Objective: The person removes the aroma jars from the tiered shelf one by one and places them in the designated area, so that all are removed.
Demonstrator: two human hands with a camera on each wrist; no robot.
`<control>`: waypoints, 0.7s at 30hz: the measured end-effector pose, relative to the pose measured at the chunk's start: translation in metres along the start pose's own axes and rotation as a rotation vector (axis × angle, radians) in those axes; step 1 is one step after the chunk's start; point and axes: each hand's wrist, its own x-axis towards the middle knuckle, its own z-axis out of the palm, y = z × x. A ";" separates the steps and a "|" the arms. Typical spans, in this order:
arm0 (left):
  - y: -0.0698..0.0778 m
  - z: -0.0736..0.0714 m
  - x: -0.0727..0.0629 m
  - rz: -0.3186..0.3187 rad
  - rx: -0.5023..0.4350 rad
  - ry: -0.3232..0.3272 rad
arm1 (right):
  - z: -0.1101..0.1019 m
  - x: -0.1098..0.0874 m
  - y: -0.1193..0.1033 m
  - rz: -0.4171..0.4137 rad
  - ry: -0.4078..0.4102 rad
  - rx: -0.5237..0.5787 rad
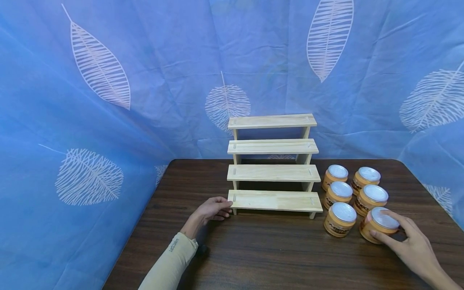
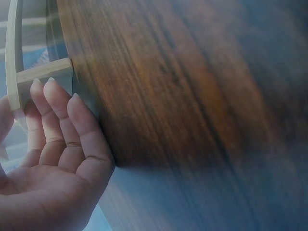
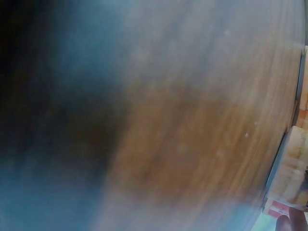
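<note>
A pale wooden stepped display stand (image 1: pixel 273 200) stands at the back of the table. At the left end of its lowest board, my left hand (image 1: pixel 214 210) grips the edge. The left wrist view shows the thumb on one side of the board (image 2: pixel 14 62) and the other fingers by its support (image 2: pixel 48 72). On the right, my right hand (image 1: pixel 411 241) holds the front right jar (image 1: pixel 383 219), an orange one with a silver lid, thumb at its front and fingers over the lid's far side. Only fingertips (image 3: pixel 298 220) and part of a jar (image 3: pixel 290 168) show in the right wrist view.
Several matching jars, such as the front left one (image 1: pixel 340 219), stand in two columns right of the stand. The dark wood table (image 1: pixel 275 253) meets a blue cloth (image 1: pixel 174 80) with white leaf prints behind and at the sides.
</note>
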 end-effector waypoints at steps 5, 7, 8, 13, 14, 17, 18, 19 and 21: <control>0.000 0.000 -0.001 0.002 0.002 -0.005 | -0.001 -0.001 0.000 0.002 -0.012 -0.006; -0.001 0.000 -0.001 0.002 0.003 -0.008 | -0.001 -0.001 0.000 0.003 -0.016 -0.005; 0.000 0.000 -0.001 0.003 0.004 -0.010 | 0.000 0.000 0.000 0.000 -0.016 -0.005; -0.001 -0.002 -0.001 0.004 0.007 -0.009 | 0.002 0.000 0.000 -0.019 -0.030 0.017; -0.002 -0.002 -0.001 0.008 0.011 -0.006 | 0.002 0.001 0.000 -0.030 -0.040 0.023; -0.003 -0.003 -0.003 0.029 0.044 0.014 | -0.003 0.005 -0.003 -0.053 -0.083 0.023; -0.003 -0.003 -0.004 0.039 0.064 0.028 | -0.005 0.007 -0.005 -0.053 -0.098 0.012; -0.004 -0.004 -0.005 0.051 0.090 0.044 | -0.009 0.009 -0.008 -0.053 -0.112 -0.003; -0.001 -0.006 -0.011 0.090 0.182 0.097 | -0.017 0.013 -0.014 -0.061 -0.123 -0.037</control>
